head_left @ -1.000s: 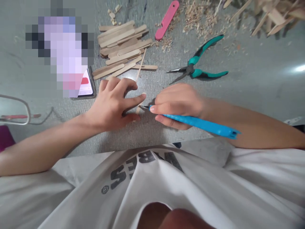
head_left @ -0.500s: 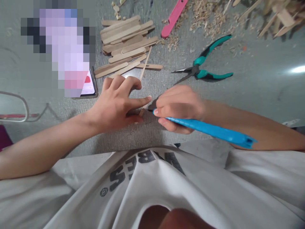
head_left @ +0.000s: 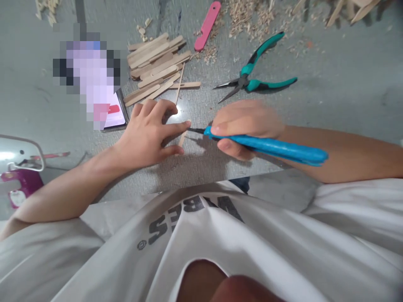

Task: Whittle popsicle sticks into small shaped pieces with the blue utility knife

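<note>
My left hand (head_left: pixel 154 132) lies on the table with its index finger and thumb holding down a small piece of wooden craft stick (head_left: pixel 182 138). Its other fingers are curled and apart. In my right hand (head_left: pixel 247 128) is a blue-handled utility knife (head_left: pixel 277 147), my fingers wrapped round the front of its handle. The narrow dark blade points left, its tip by my left index fingertip at the upper end of the stick piece. My left fingers partly hide that piece. Whether the blade is cutting into it I cannot tell.
Flat craft sticks (head_left: pixel 157 63) lie piled beyond my left hand, beside a phone (head_left: pixel 119 119). Teal-handled long-nose pliers (head_left: pixel 244 80) rest with jaws apart beyond my right hand. Further back are a pink cutter handle (head_left: pixel 208 26) and wood shavings (head_left: pixel 248 16). A purple object (head_left: pixel 27 182) stands far left.
The knife has shifted up, its tip now at the stick piece's upper end instead of near its middle. My left hand keeps its hold. The whole view has shifted slightly.
</note>
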